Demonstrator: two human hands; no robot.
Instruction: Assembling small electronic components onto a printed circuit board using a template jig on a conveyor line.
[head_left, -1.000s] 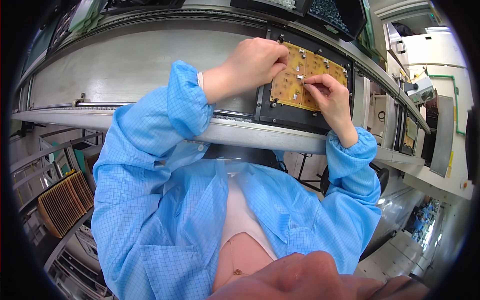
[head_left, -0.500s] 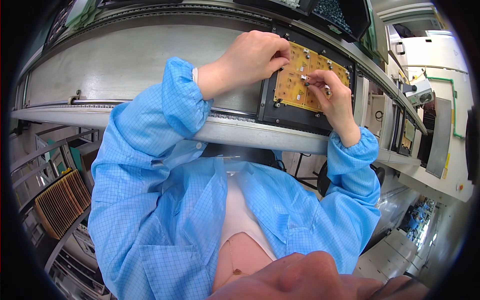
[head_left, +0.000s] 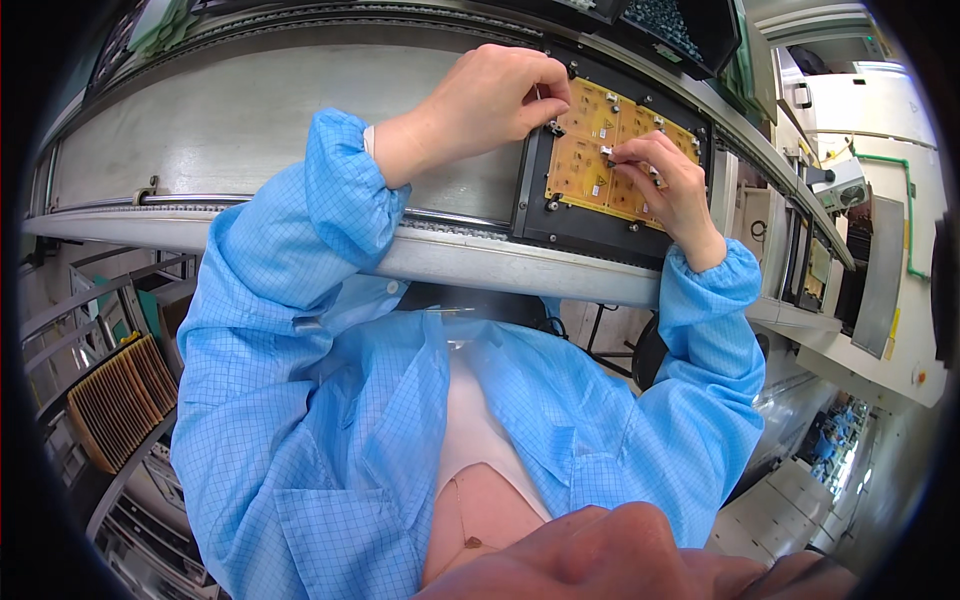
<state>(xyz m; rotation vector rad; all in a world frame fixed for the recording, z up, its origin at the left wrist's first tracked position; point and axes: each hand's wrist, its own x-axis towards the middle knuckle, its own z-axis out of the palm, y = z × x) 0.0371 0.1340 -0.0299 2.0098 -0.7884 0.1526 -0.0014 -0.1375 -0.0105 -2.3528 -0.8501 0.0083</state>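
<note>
A yellow circuit board panel (head_left: 578, 166) lies in a black carrier frame (head_left: 535, 200), with several small white and dark parts standing on it. My right hand (head_left: 672, 182) is over the panel's middle, thumb and forefinger pinched on a small dark electronic component (head_left: 611, 164), right beside a white part (head_left: 606, 151) on the board. At the panel's far left corner hovers my left hand (head_left: 505, 95), fingers closed in a pinch. A thin sliver shows between those fingers, too small to name.
The carrier rests on a conveyor with a metal front rail (head_left: 480, 255) and a long metal plate (head_left: 260, 130) to the left. Behind it stands a black bin (head_left: 665, 30) of small bluish parts. A rack of upright boards (head_left: 122, 405) stands at the lower left.
My left hand has moved slightly left and away from me, off the panel's edge. The right hand has shifted slightly away from me, still pinching the component by the white part.
</note>
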